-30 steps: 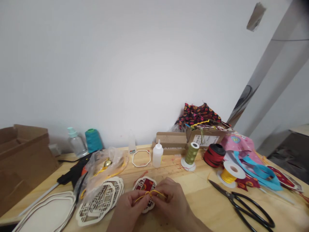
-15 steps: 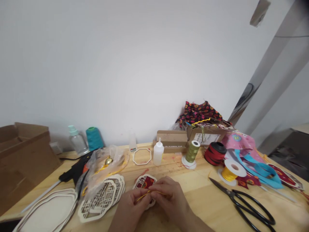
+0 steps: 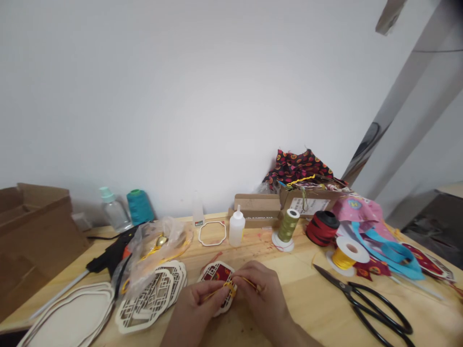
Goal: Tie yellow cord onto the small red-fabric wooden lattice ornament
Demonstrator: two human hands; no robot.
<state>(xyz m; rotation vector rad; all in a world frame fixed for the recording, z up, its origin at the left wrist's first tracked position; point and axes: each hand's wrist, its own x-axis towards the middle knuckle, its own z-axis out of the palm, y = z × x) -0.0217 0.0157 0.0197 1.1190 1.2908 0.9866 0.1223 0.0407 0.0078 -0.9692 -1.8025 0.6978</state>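
Note:
Between my two hands a yellow cord [image 3: 230, 287] is bent into a small loop. My left hand [image 3: 200, 301] pinches it on one side with thumb and forefinger. The fingers of my right hand [image 3: 262, 294] are closed on the other side, and a bit of cord shows past them. Below and just behind the fingertips lies a cream lattice frame with dark red patterned cloth [image 3: 221, 273], partly covered by my left hand. A red thread [image 3: 211, 261] trails from its top.
On the left are stacked lattice frames [image 3: 148, 301], blank panels [image 3: 72, 313], a plastic bag [image 3: 159, 246] and a cardboard box [image 3: 39, 246]. Ahead stands a squeeze bottle [image 3: 237, 229]. Black scissors [image 3: 349, 291], a yellow cord spool [image 3: 343, 258] and a red spool [image 3: 321, 230] lie right.
My hands have moved slightly apart. The yellow cord, a short line between the fingertips before, now shows a small loop. More of the red cloth in the frame is visible.

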